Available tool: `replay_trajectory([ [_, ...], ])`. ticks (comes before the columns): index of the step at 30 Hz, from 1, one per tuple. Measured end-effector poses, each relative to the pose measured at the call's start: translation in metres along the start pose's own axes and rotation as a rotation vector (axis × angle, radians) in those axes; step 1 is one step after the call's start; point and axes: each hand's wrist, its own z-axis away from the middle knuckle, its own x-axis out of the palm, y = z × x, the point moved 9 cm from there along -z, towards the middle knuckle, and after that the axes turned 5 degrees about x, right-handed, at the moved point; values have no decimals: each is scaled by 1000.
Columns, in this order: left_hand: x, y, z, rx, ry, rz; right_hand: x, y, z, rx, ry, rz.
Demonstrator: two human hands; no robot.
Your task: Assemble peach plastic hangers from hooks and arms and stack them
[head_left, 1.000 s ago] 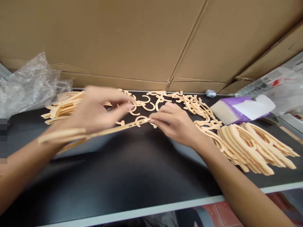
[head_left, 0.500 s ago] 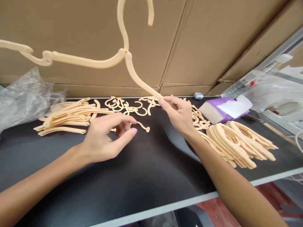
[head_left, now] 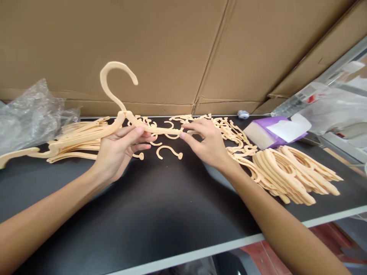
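A beige folding clothes hanger (head_left: 151, 128) is held up over the dark table, its hook pointing upward. My left hand (head_left: 120, 147) grips its right arm near the middle joint, thumb in front and fingers behind. The tip of that arm is pinched between thumb and fingers of my right hand (head_left: 205, 139). The hanger's other arm stretches left and down, with a jointed end piece at the far left. Loose beige hooks (head_left: 169, 149) lie on the table behind and between my hands.
On the left are a pile of beige hanger arms (head_left: 74, 156) and clear plastic wrap (head_left: 31, 114). Stacked hangers (head_left: 286, 175) lie at the right, near a purple tissue pack (head_left: 266, 130). More small beige parts (head_left: 226, 128) lie behind my right hand. Cardboard (head_left: 160, 46) stands along the back edge.
The hanger has come down from high in the view. My left hand, empty before, has taken hold of its right arm near the joint. My right hand still pinches the arm's tip.
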Motion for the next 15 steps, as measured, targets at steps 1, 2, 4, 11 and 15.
replay_trajectory([
  [1,-3,2,-1,17,27,-7,-6,-3,1,-23,75,51],
  [2,-5,4,-1,37,57,-13,-12,-6,2,-36,145,91],
  [4,-10,9,-1,73,110,-14,-17,-11,5,-34,204,118],
  [11,-11,12,0,87,128,-16,10,-8,11,154,-60,92],
  [15,-2,-1,3,38,34,-57,15,-11,15,160,-84,0],
])
